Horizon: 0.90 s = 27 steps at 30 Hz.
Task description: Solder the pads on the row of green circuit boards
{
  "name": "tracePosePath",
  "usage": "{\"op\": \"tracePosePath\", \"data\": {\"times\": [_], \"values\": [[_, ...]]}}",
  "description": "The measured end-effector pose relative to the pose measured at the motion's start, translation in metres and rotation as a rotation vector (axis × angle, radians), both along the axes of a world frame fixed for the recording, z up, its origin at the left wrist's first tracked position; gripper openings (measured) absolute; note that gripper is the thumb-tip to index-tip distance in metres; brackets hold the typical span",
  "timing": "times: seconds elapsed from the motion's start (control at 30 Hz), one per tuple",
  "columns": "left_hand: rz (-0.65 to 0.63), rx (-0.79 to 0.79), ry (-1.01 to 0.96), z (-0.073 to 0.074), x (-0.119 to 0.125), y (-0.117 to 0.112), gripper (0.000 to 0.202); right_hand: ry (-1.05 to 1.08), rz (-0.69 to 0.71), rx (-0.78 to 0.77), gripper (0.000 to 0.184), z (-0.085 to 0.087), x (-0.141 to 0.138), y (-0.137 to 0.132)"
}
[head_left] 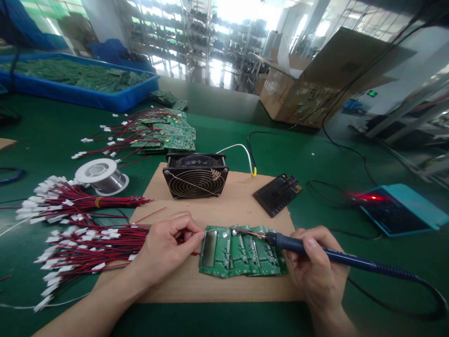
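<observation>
My left hand (173, 241) is closed in a pinch on a thin solder wire (214, 229), which reaches over the top edge of the leftmost green circuit board (222, 255). Dark red leads show behind its fingers. In my right hand (317, 267) is a soldering iron (294, 244) with a blue handle, its tip pointing left at the top of the boards. Tip and solder wire come close together there; whether they touch I cannot tell. Several circuit boards (257, 255) lie overlapped in a row on a cardboard sheet (217, 292).
Behind the boards stand a black fan (196, 178) and a dark flat fixture (277, 194). A solder spool (101, 175) and bundled red leads (87, 248) lie left. Farther back are wired boards (168, 131), a blue tray (122, 96) and a carton (298, 93). A teal device (403, 208) sits right.
</observation>
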State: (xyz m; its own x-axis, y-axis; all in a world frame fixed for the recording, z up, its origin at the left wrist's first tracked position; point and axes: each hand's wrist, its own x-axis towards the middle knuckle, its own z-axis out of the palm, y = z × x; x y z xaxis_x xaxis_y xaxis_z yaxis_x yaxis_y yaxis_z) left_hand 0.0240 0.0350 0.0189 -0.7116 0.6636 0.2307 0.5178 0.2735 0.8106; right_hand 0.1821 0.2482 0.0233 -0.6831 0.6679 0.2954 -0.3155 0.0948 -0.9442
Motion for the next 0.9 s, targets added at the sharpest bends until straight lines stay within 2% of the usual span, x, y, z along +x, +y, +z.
{"op": "tracePosePath", "data": {"times": [0.9], "values": [[-0.031, 0.013, 0.060, -0.0054, 0.0004, 0.0015, 0.022, -0.056, 0.004, 0.071, 0.025, 0.0030, -0.0040, 0.0013]]}}
